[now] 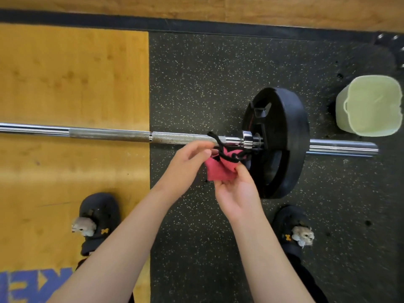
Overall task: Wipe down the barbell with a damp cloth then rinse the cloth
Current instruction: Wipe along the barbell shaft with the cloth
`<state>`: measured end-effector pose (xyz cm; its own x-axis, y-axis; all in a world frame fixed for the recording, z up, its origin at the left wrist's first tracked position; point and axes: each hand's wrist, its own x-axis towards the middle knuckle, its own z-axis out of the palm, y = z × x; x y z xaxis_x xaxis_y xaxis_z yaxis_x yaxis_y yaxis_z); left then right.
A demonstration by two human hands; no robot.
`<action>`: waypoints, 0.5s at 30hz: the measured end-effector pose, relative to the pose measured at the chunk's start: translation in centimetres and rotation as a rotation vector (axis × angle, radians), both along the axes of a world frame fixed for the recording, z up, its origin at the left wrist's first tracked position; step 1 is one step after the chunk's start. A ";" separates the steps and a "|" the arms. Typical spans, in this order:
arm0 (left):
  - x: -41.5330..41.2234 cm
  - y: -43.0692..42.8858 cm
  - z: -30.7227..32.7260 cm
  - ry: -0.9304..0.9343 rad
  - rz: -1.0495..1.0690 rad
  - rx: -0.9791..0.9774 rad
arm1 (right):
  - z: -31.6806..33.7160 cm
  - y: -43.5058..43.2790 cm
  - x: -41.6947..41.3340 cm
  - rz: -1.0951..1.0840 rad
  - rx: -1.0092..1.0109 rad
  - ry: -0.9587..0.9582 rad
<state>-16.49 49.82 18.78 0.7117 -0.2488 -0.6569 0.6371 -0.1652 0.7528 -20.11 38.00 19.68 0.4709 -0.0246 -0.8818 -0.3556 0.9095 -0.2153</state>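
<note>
- Two bare hands meet over a pink cloth [218, 173] in the head view. The cloth hangs just at 6 o'clock of the barbell [109, 134] shaft and at 9 o'clock of its black plate [286, 138].
- Blue block lettering [32, 283] marks the wooden platform [65, 84] at the frame's 7 o'clock corner. It is cut off by the edge and cannot be read.
- The left hand [185, 165], reaching in from 7 o'clock, has its fingers curled and pinches the cloth's upper left edge.
- The right hand [235, 193], palm turned up, grips the cloth's lower right corner between thumb and fingers.
- A black cord [218, 143] on the cloth loops up against the bar beside the collar.
- The barbell lies across platform and speckled rubber mat [196, 84], running from 9 to 3 o'clock.
- A pale green bucket [369, 106] stands on the mat at 2 o'clock of the plate, apart from it.
- Dark slippers with animal charms sit at 7 o'clock [98, 215] and 5 o'clock [293, 226].
</note>
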 end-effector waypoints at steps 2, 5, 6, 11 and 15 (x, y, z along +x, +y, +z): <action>-0.1 1.1 0.9 -0.018 -0.017 -0.019 | 0.8 1.3 0.1 0.048 0.008 -0.007; -0.2 2.8 1.8 -0.025 -0.078 0.018 | 2.2 3.8 0.3 0.173 -0.009 -0.015; -0.3 3.4 2.0 -0.024 -0.092 0.045 | 2.6 4.7 0.3 0.197 -0.008 -0.014; -0.5 7.3 3.3 -0.117 -0.144 0.238 | 3.9 9.2 0.4 0.253 -0.002 -0.016; -0.8 12.7 5.4 -0.107 -0.052 0.240 | 5.7 14.4 0.8 0.288 0.022 -0.012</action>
<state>-17.32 62.50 24.16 0.7709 -0.1328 -0.6230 0.5417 -0.3779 0.7508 -19.29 52.37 25.43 0.4665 0.1306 -0.8748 -0.5972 0.7761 -0.2026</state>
